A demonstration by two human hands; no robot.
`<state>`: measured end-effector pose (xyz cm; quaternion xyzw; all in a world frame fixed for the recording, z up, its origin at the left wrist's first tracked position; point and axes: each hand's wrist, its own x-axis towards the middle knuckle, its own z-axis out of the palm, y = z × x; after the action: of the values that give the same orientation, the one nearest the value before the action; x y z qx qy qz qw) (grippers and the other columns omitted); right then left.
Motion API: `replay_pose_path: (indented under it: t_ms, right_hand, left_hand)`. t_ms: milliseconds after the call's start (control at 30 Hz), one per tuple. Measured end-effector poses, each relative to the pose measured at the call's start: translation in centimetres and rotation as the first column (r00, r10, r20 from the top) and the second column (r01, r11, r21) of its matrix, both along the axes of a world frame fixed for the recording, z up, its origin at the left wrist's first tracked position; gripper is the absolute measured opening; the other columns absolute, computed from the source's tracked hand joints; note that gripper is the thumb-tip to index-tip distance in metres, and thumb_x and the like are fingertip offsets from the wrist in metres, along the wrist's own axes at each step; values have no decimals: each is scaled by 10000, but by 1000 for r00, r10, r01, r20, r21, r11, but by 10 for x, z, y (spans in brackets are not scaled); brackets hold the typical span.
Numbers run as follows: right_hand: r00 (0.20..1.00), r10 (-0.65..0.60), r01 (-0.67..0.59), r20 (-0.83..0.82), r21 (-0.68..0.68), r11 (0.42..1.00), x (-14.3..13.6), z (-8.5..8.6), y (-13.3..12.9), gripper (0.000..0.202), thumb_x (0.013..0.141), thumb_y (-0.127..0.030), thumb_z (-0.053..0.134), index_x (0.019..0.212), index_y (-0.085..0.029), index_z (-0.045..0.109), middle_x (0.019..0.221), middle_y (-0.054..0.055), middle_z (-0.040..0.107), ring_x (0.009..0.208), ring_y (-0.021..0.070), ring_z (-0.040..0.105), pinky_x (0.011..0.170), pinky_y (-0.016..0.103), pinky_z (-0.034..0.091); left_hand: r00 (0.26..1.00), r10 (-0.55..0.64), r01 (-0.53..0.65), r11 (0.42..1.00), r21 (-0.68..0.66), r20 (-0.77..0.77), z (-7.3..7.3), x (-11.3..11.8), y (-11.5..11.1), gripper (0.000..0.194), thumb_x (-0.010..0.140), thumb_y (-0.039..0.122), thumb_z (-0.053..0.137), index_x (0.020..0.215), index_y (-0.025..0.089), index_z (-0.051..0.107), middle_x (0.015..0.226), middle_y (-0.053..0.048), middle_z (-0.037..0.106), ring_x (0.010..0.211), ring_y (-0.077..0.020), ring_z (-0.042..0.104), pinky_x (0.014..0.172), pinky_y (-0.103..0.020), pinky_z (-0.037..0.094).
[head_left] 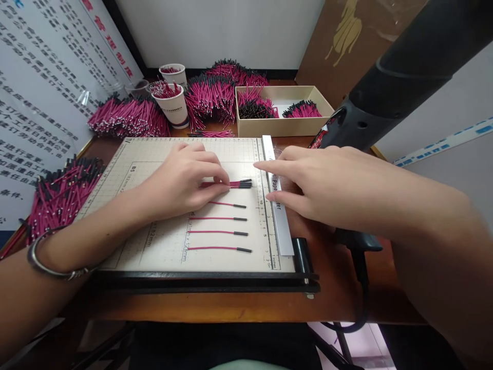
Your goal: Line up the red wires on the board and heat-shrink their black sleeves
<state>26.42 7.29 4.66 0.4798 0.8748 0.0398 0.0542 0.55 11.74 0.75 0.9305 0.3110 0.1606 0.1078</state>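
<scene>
Thumb and fingers of my left hand (188,177) are closed on a small bunch of red wires (241,184). The bunch lies across the board, its black-sleeved ends pointing right. Below it, several single red wires (217,219) are laid roughly parallel, each with a black sleeve at the right end. All rest on the cream gridded bed of a paper cutter (219,262). To the right of the bunch is my right hand (308,177), thumb and forefinger apart with nothing between them. Its fingertips reach over the cutter's white rail (283,231); whether they touch it I cannot tell.
Heaps of black-ended red wires lie behind (211,95) and at left (65,192). Paper cups (173,108) of wires and a shallow box (285,126) stand at the back. A thick black tool (373,108) leans in from the right, above a black cable (360,267).
</scene>
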Motion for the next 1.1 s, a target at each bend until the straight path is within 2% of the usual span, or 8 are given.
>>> replay_pose_path:
  t_ms: [100,200,400,600,733,867,967,1100]
  right_hand:
    - [999,46,-45,10,-59,997,4,0,-7,514,979,-576,538,1386,-294,675,1139,69,721,605,125,548,569,275,262]
    - [996,82,-80,19,-88,993,7,-1,-16,593,1001,-675,442,1441,-327,634,1236,73,710,582,107,524,576,271,249]
    - [979,197,-200,53,50,979,13,-10,-32,814,969,-834,218,1528,-346,552,1257,122,705,479,73,383,527,248,131]
    - [974,185,-198,130,93,976,11,-10,-40,840,946,-857,201,1523,-364,561,1284,136,690,446,46,238,504,251,105]
    - [971,177,-193,158,94,977,7,-10,-42,821,967,-829,229,1561,-343,519,1267,153,695,432,47,284,508,261,100]
    - [972,162,-180,171,98,979,4,-10,-43,809,979,-807,278,1576,-312,506,1225,172,699,450,77,432,506,280,92]
    - [971,163,-182,177,97,979,4,-10,-43,808,984,-804,239,1581,-325,496,1244,180,687,473,95,509,506,273,103]
    - [969,164,-181,185,84,980,4,-10,-43,808,985,-804,211,1582,-335,486,1294,184,671,472,108,535,492,265,101]
  left_hand:
    - [1000,-19,19,1000,-20,5,1,0,0,270,987,392,578,889,243,780,884,-31,760,848,-209,574,847,-403,342]
    - [999,-36,37,999,-38,4,3,0,-1,255,978,391,595,887,245,783,896,-28,765,847,-208,575,864,-403,336]
    - [999,-49,47,995,-86,-13,3,5,-1,253,980,444,626,939,254,787,972,-17,790,893,-208,583,886,-394,327]
    - [998,-56,56,995,-87,2,2,5,1,256,980,427,613,889,262,786,917,-6,801,857,-205,572,886,-409,324]
    - [998,-59,59,995,-84,-2,2,7,1,234,964,423,639,899,263,798,917,-10,801,835,-199,564,873,-407,331]
    - [998,-70,70,994,-81,-4,1,8,1,250,974,432,631,904,262,801,917,-13,798,826,-195,564,863,-407,334]
    - [997,-72,73,994,-80,9,0,8,1,246,974,431,637,890,265,797,899,-6,794,828,-194,565,863,-403,330]
    - [998,-67,67,994,-89,6,0,8,1,255,978,436,625,893,266,796,899,-5,794,830,-192,568,872,-400,333]
